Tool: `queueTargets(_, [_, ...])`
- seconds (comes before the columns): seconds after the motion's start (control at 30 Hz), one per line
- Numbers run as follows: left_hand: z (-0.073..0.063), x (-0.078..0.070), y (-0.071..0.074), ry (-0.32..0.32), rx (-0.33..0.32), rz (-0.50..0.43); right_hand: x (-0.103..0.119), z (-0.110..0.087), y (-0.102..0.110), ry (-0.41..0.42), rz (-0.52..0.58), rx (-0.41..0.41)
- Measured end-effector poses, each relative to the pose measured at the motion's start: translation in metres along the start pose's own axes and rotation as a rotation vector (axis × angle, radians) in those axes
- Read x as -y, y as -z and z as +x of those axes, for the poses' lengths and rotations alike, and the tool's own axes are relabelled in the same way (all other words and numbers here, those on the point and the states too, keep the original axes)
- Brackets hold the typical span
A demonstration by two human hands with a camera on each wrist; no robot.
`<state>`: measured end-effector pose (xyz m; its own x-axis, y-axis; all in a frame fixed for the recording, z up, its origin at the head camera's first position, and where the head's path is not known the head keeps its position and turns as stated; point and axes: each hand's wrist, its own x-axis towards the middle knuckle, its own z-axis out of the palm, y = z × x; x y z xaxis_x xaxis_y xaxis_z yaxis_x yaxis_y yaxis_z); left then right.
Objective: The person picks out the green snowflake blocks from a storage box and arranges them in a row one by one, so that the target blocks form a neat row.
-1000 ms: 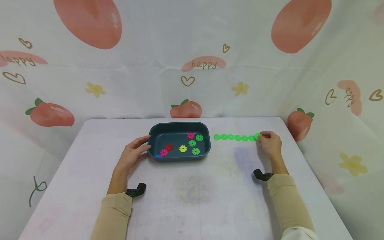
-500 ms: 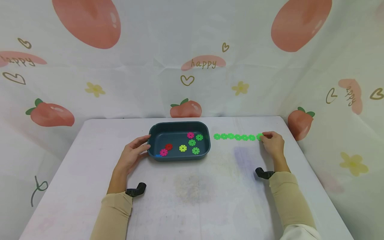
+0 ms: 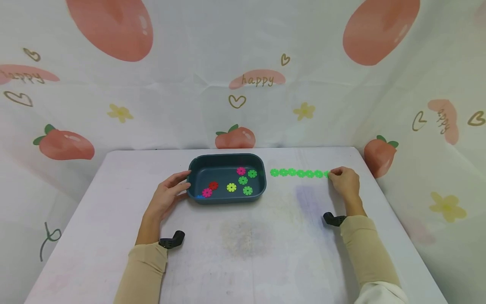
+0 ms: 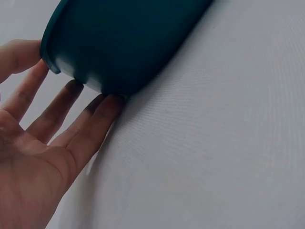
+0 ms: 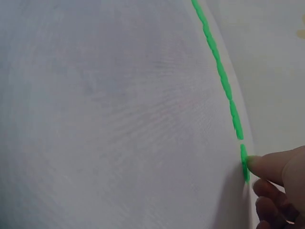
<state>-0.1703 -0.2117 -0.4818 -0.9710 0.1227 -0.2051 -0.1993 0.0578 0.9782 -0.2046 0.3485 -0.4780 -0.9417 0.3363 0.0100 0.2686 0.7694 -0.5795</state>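
A dark teal rectangular bin (image 3: 228, 201) stands on the table with notched snowflake building discs inside. My left hand (image 3: 167, 194) rests on its left end; in the left wrist view the fingertips (image 4: 112, 102) touch the outer wall, fingers mostly straight. To the right of the bin, several green snowflake discs (image 3: 301, 173) lie flat in a row. At the row's right end my right hand (image 3: 344, 182) pinches one more green disc (image 5: 244, 162), low at the table surface. A narrow gap parts it from its neighbour in the right wrist view. The hand partly hides this disc in the head view.
Inside the bin are pink (image 3: 241, 171), red (image 3: 214, 185), yellow (image 3: 231, 187), green (image 3: 247, 191) and blue (image 3: 200, 197) discs, lying apart or slightly overlapping. A printed cloth (image 3: 171, 105) rises behind the white table (image 3: 247, 261) and at its sides.
My right hand has moved slightly right with the green disc, which went from overlapping the row's last disc to lying beyond it. The left hand and the bin have stayed put.
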Motion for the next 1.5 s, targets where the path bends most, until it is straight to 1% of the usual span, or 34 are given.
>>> queueTargets(0.17, [0.0, 0.001, 0.0, 0.002, 0.014, 0.008, 0.006, -0.003, -0.001, 0.036, -0.01, 0.004])
queueTargets(0.37, [0.0, 0.0, 0.0, 0.0, 0.009, 0.013, 0.024, -0.005, 0.002, 0.119, -0.067, 0.046])
queueTargets(0.5, [0.0, 0.0, 0.0, -0.003, 0.004, 0.009, 0.037, -0.007, 0.004, 0.17, -0.085, 0.051])
queueTargets(0.67, [0.0, 0.0, 0.0, -0.007, 0.008, 0.009, 0.056, -0.011, 0.006, 0.193, -0.085, 0.069])
queueTargets(0.83, [-0.001, 0.0, 0.0, -0.006, 0.007, 0.012, 0.073, -0.016, 0.006, 0.22, -0.128, 0.122])
queueTargets(1.0, [-0.002, -0.001, 0.0, -0.011, 0.007, 0.013, 0.084, -0.018, 0.002, 0.266, -0.189, 0.151])
queueTargets(1.13, [-0.002, -0.001, -0.001, -0.008, 0.005, 0.014, 0.089, -0.021, -0.001, 0.315, -0.262, 0.16])
queueTargets(1.27, [-0.001, -0.001, -0.001, -0.008, 0.001, 0.01, 0.093, -0.025, -0.004, 0.345, -0.334, 0.148])
queueTargets(1.37, [-0.001, -0.001, -0.001, -0.007, 0.0, 0.007, 0.096, -0.026, -0.007, 0.349, -0.361, 0.129])
queueTargets(1.5, [-0.001, -0.002, -0.001, 0.001, -0.001, 0.0, 0.102, -0.028, -0.01, 0.367, -0.376, 0.124])
